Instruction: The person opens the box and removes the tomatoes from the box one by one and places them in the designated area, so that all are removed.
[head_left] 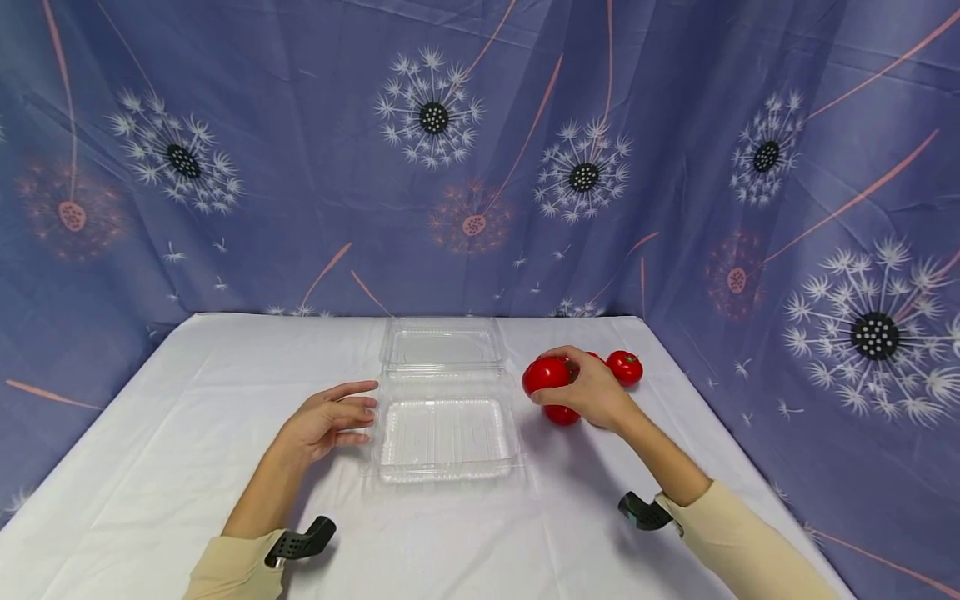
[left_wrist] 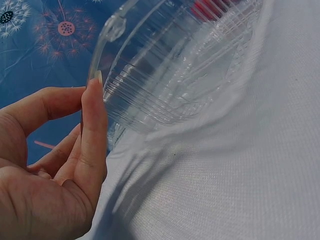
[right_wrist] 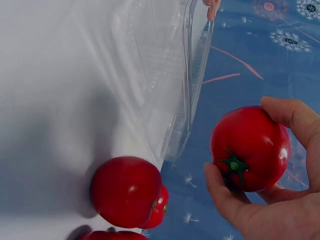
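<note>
My right hand holds a shiny red tomato between thumb and fingers, raised above the table. In the right wrist view that tomato shows its green star-shaped stem. Just below it sits another tomato, with a further tomato to the right and one partly hidden behind the hand. A clear plastic clamshell container lies unfolded in the middle, its lid toward the back. At its left side, my left hand pinches the rim with its fingertips, as the left wrist view shows.
A white cloth covers the table. Blue curtains with dandelion prints hang along the back and right. Each wrist carries a black camera mount at the cuff of a beige sleeve.
</note>
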